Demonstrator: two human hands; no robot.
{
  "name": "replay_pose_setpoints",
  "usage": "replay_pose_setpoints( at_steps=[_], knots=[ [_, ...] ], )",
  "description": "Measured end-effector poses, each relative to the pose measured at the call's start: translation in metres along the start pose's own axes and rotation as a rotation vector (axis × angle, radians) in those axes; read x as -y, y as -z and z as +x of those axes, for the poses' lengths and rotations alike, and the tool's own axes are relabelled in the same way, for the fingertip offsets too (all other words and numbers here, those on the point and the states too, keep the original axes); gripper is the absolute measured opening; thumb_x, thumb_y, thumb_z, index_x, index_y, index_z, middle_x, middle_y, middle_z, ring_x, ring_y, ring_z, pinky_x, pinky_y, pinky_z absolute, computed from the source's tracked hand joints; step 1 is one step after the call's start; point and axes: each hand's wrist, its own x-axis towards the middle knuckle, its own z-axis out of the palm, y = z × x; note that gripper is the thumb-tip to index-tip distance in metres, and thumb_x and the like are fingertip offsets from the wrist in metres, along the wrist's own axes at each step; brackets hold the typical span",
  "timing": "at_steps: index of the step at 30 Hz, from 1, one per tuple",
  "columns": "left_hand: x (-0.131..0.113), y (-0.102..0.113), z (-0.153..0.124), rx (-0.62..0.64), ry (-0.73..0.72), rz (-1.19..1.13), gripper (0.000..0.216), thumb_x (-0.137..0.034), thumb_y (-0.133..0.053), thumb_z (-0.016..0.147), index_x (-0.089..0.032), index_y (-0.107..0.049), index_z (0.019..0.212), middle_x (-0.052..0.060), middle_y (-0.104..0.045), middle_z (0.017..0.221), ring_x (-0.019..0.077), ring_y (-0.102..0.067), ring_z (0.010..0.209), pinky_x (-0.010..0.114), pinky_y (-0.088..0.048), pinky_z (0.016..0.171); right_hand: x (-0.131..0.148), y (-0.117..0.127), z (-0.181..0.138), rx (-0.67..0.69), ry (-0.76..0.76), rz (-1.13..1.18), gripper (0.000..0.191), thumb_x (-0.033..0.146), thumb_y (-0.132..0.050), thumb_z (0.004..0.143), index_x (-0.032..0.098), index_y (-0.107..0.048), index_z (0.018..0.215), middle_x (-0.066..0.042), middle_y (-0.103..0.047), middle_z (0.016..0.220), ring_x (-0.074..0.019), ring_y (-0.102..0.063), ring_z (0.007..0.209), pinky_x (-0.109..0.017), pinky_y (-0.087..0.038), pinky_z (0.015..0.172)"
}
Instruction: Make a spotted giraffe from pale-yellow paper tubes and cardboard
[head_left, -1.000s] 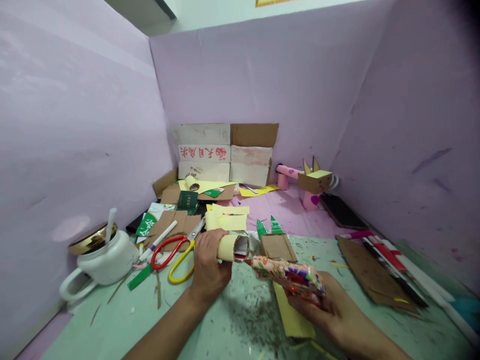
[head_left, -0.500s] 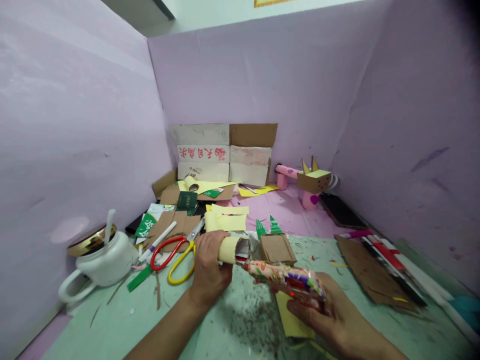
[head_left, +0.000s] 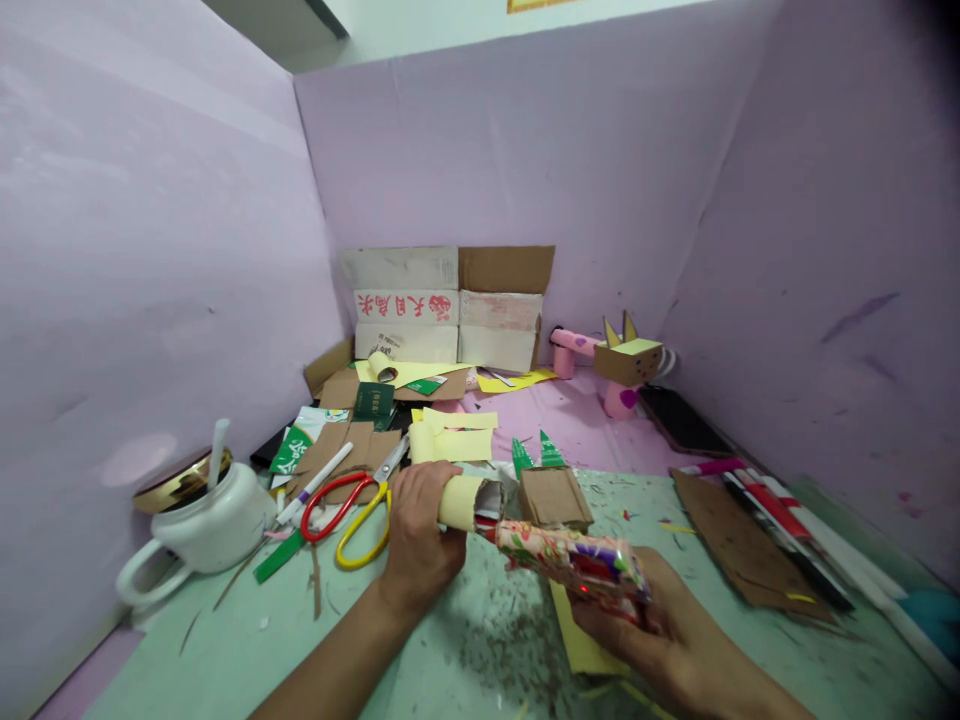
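Note:
My left hand (head_left: 425, 525) is wrapped round a pale yellow paper-covered cardboard tube (head_left: 459, 502), its open end facing right. In my right hand (head_left: 660, 635) is a hot glue gun (head_left: 574, 555) covered in floral wrapping, with a small red light lit. The gun's red nozzle sits at the lower edge of the tube's open end; whether it touches is hard to see. Beneath the gun lies a yellow paper piece (head_left: 581, 640). Just behind the gun is a small cardboard box (head_left: 555, 497) with green pointed pieces (head_left: 551, 450) at its back edge.
Scissors (head_left: 349, 515) with red and yellow handles lie left of my left hand. Further left stands a white mug (head_left: 210, 530). A pink animal model (head_left: 626, 365) and a phone (head_left: 686, 420) are at the back right. Cardboard (head_left: 750, 540) and markers (head_left: 780, 510) lie right.
The nozzle has shifted slightly along the rim of the tube's open end, and the tube has turned a little in my left hand. Other things have stayed put.

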Motion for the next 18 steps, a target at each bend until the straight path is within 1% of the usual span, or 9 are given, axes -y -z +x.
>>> replay_pose_setpoints(
  at_steps=[5, 13, 18],
  knots=[
    [-0.0001, -0.0007, -0.0005, -0.006, -0.013, -0.009, 0.035, -0.007, -0.052, 0.072, -0.021, -0.052, 0.104, 0.008, -0.065, 0.095, 0.0261, -0.059, 0.09, 0.041, -0.044, 0.081, 0.0025, 0.0004, 0.0018, -0.007, 0.045, -0.051, 0.029, 0.048, -0.068, 0.072, 0.019, -0.064, 0.068, 0.002, -0.05, 0.057, -0.0139, -0.044, 0.052, -0.024, -0.039, 0.046],
    [0.0001, -0.0003, -0.0013, -0.005, -0.017, -0.009, 0.036, -0.006, -0.051, 0.071, -0.02, -0.053, 0.104, 0.008, -0.064, 0.096, 0.026, -0.059, 0.09, 0.041, -0.044, 0.081, 0.0056, 0.0018, 0.0047, 0.068, 0.119, -0.092, 0.032, 0.047, -0.065, 0.076, 0.018, -0.061, 0.066, 0.003, -0.041, 0.054, -0.0117, -0.035, 0.051, -0.023, -0.034, 0.045],
    [0.0017, -0.0015, -0.001, -0.015, -0.027, -0.009, 0.037, -0.006, -0.051, 0.071, -0.02, -0.053, 0.105, 0.008, -0.064, 0.096, 0.026, -0.059, 0.091, 0.04, -0.044, 0.081, 0.0043, 0.0017, 0.0047, 0.083, 0.129, -0.095, 0.033, 0.05, -0.063, 0.078, 0.018, -0.062, 0.069, 0.003, -0.039, 0.054, -0.0117, -0.032, 0.051, -0.022, -0.032, 0.043]
  ],
)
